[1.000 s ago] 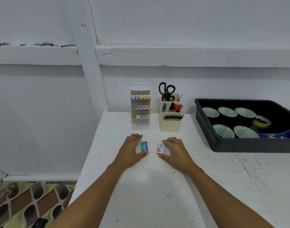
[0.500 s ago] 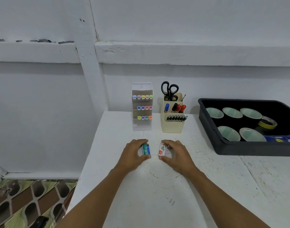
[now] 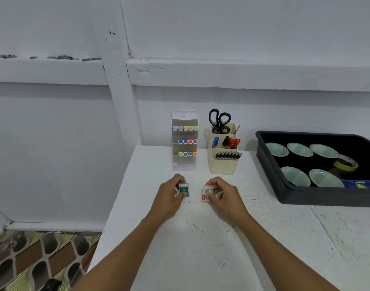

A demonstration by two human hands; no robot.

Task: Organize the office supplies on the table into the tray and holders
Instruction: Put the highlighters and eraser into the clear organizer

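Currently the left grip (image 3: 169, 199) pinches a green box (image 3: 184, 190) and the right grip (image 3: 225, 198) a red-and-white box (image 3: 207, 192), low at the desk (image 3: 200, 248). Held by fingertips only, either could slip while carried to the black tray (image 3: 316, 196), right of both grips.

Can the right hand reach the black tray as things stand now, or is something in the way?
Probably yes: only table lies between the right hand and the tray, though the hand already holds a red box.

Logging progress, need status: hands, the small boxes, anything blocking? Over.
Left hand grips green-blue box. Right hand grips red-white box. Nothing between boxes and black tray.
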